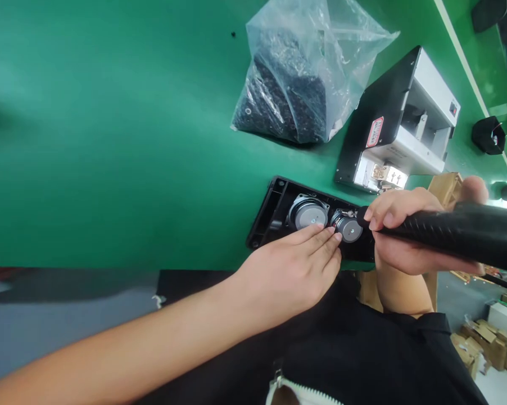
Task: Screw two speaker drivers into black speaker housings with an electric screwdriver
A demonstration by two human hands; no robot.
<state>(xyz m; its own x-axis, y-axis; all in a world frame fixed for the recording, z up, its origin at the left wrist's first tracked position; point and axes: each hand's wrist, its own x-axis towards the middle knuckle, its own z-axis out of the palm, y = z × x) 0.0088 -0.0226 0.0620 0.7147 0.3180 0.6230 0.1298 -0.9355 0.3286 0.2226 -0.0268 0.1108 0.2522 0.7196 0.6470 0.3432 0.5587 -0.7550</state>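
A black speaker panel (277, 209) lies on the green table near its front edge. Two round drivers are set in it: a larger speaker driver (311, 215) and a smaller speaker driver (349, 229). My left hand (293, 267) lies with fingers stretched out, the tips touching the drivers and the space between them. My right hand (409, 225) is wrapped round a black electric screwdriver (456, 233). The screwdriver's tip end points left, at the edge of the smaller driver. Whether it touches a screw is hidden.
Beyond the panel stands a black-and-silver screw feeder machine (399, 124). A clear plastic bag (295, 79) of small dark parts lies beside it. Black containers (488, 135) stand farther right, and cardboard boxes (489, 340) sit on the floor. The green table (110, 140) ends along its front edge.
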